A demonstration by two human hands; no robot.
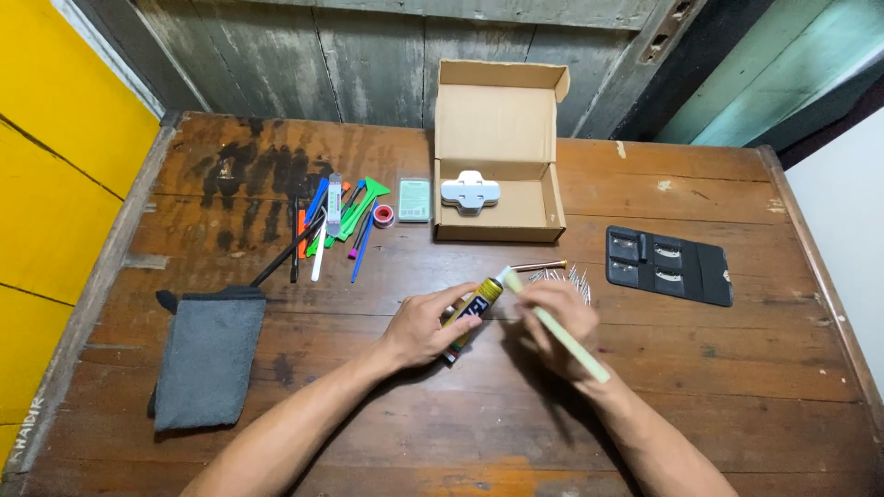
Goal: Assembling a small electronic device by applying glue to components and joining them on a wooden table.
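Note:
My left hand (425, 327) grips a small dark tube with a yellow label (473, 310), held tilted over the wooden table (700, 387). In my right hand (564, 324) is a long pale stick-like tool (562, 329), its upper tip touching the tube's nozzle end. Both hands hover above the middle of the table. Just behind them lies a cluster of thin metal bits (571, 274) next to a copper-coloured rod (539, 266).
An open cardboard box (498, 124) holding a white plastic part (471, 192) stands at the back. Left of it lie several coloured pry tools (343, 216) and a small green case (414, 200). A grey cloth (208, 356) lies front left, a black pouch (668, 265) right.

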